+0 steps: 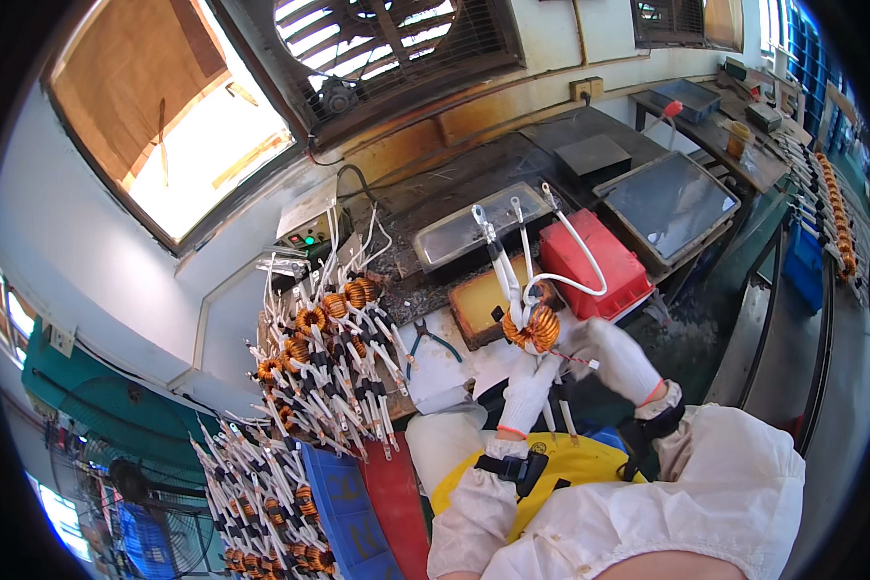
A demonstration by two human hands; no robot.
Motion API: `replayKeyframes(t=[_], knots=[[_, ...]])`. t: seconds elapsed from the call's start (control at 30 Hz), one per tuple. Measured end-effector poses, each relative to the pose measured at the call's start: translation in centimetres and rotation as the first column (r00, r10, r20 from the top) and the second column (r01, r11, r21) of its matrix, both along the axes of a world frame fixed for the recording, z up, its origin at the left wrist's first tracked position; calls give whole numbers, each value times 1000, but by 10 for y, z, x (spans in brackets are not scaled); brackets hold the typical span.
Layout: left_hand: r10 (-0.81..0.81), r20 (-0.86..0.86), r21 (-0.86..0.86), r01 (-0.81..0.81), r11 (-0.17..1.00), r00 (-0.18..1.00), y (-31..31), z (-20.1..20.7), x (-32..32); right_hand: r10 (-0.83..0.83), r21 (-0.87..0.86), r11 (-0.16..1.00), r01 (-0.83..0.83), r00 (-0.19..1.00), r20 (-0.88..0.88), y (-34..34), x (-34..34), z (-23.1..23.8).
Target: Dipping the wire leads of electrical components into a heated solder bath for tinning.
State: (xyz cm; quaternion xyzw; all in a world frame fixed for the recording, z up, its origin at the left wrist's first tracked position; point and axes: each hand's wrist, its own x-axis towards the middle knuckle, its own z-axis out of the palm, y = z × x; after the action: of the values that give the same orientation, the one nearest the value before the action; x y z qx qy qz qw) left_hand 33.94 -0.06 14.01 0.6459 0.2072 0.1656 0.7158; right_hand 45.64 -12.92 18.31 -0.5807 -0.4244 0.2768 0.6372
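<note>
A copper-wound toroidal coil [533, 330] is upright in front of me, its long white-sleeved leads rising from it and ending in metal ring lugs. My left hand [529, 389], in a white knit glove, is closed on the coil's underside. Below that hand dangle more white leads with black bands. My right hand [613, 360], gloved too, is at the coil's right side, where a thin dark red wire with a small white tip sticks out. Motion smears its fingers, so their grip does not show.
Piled coils [300, 353] with white leads cover the bench's left side, beside pliers [433, 346]. More coils fill the area by a blue crate [350, 512]. Behind my hands are a yellowish block in a tray [474, 307], a red bin [590, 261] and a rectangular metal pan [478, 227].
</note>
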Motion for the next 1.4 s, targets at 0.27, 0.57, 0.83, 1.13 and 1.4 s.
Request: replayKeyframes(t=[0.27, 0.57, 0.83, 1.13, 1.4], knots=[[-43, -80, -117, 34, 993, 996, -15, 12, -7, 142, 206, 978, -16, 777, -613, -14, 58, 27], [31, -423, 322, 118, 939, 906, -17, 12, -1, 98, 336, 936, 106, 836, -539, -2, 103, 91], [-19, -449, 418, 229, 879, 893, -32, 33, 5, -92, 290, 936, 202, 931, -353, 63, 123, 122], [-91, -27, -57, 89, 994, 995, 18, 37, -8, -256, 95, 959, 268, 958, -127, 65, 113, 105], [426, -44, 199, -410, 890, 904, 119, 93, -78, -438, -38, 895, 444, 893, 100, 69, 135, 39]])
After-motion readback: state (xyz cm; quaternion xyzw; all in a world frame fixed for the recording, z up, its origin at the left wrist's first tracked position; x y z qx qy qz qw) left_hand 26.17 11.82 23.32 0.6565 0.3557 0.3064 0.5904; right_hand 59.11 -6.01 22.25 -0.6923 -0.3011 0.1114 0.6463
